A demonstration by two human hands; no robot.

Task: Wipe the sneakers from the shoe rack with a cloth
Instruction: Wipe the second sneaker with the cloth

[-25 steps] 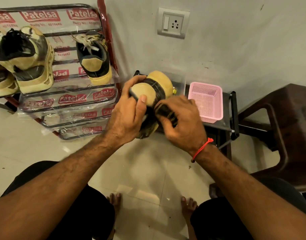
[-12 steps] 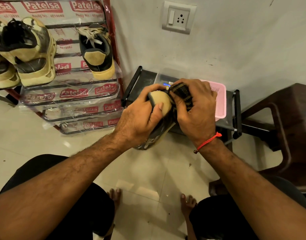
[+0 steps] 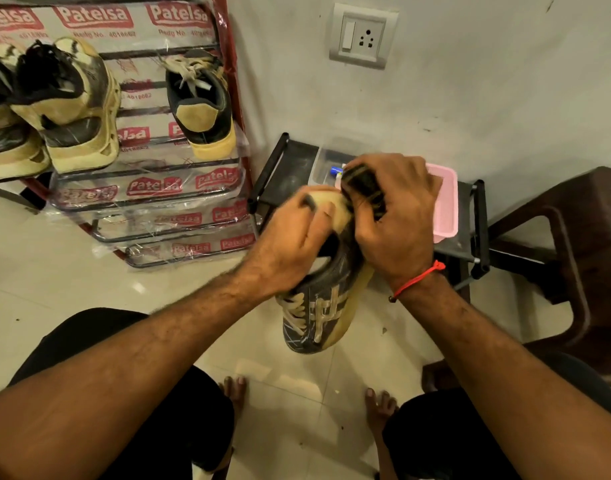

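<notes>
Pale glossy floor tiles (image 3: 151, 306) fill the foreground, with two bare feet and dark-clad knees at the bottom edge. Above them, held clear of the floor between the two hands, is the dark grey and tan suede sneaker with cream laces (image 3: 317, 310). Its long axis runs near to far: toe towards the wearer and tilted down, heel raised and pointing away towards the wall, laces turned to the left and the tan sole edge to the right. The left hand (image 3: 293, 244) grips the heel end, fingers curled over the tan heel patch. The right hand (image 3: 397, 220), with a red thread at the wrist, is closed round a dark bunched cloth (image 3: 361, 183) and presses it on the top of the heel; motion blur hides exactly where cloth meets shoe.

Just behind the hands stands a low black metal stand (image 3: 290, 161) carrying a clear plastic box (image 3: 326, 157) and a pink plastic basket (image 3: 447, 202). A dark brown plastic chair (image 3: 574, 237) is at right.

Farther left, the metal shoe rack in printed plastic wrap (image 3: 151, 199) holds one matching grey and tan sneaker (image 3: 201, 102) and two chunky cream and black sneakers (image 3: 47, 109), heels outward.

Progress, as a judgement: one sneaker is mid-wipe at its heel; the three on the rack probably remain, though nothing visible shows whether any has been cleaned.
</notes>
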